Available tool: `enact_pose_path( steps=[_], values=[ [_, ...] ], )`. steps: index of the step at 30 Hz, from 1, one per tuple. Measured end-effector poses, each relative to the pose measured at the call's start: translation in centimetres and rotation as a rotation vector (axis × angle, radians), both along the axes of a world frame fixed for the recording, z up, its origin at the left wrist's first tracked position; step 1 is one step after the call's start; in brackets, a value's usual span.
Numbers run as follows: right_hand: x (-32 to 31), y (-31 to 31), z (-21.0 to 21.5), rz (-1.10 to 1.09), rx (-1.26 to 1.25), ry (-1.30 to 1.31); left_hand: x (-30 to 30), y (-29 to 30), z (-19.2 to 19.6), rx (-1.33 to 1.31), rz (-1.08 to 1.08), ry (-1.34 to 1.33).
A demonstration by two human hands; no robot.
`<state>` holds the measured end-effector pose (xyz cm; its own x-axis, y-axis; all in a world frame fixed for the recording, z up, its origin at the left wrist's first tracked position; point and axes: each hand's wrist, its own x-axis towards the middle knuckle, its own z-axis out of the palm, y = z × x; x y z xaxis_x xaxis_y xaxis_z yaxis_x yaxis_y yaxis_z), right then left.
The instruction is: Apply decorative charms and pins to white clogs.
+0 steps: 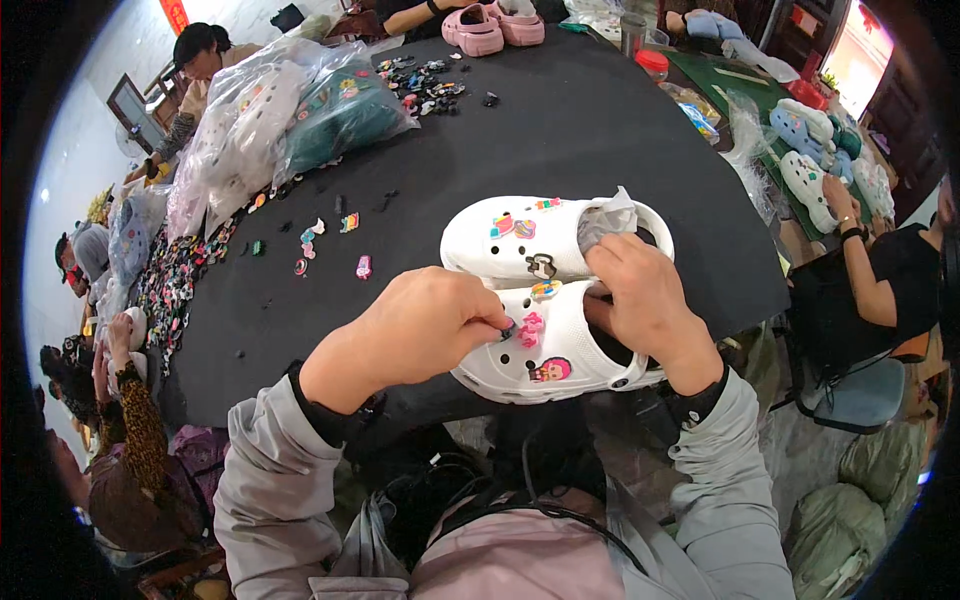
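Observation:
Two white clogs [475, 377] lie side by side at the black table's near edge, toes to the left. My left hand [405, 325] pinches a small dark shoe charm [508, 330] against the top of the nearer clog. Beside it sit a pink charm [530, 330], a pink-haired figure charm [550, 370] and a round yellow-and-blue charm [545, 290]. My right hand [645, 295] grips the nearer clog by its foot opening; some fingertips are hidden inside. The farther clog [465, 235] carries several colourful charms and has crumpled paper [610, 220] in its opening.
Loose charms [363, 267] lie left of the clogs, with a big pile [185, 275] along the left edge. Plastic bags of clogs [250, 125] and pink clogs [475, 30] stand farther back. Other people work at left, back and right, one with a hand [838, 198] on clogs.

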<state>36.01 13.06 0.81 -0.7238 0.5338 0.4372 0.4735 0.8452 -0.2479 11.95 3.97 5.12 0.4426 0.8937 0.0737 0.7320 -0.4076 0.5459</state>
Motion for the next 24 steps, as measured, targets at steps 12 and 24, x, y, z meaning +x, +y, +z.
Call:
enact_pose_path(
  steps=[12, 24],
  values=[
    [0.0, -0.1, 0.1, -0.026, -0.005, -0.034, 1.3, -1.0, 0.2, 0.226, -0.021, 0.231],
    [0.1, 0.0, 0.1, -0.015, 0.000, -0.014, 1.0, -1.7, -1.6, 0.323, 0.055, 0.184]
  ],
)
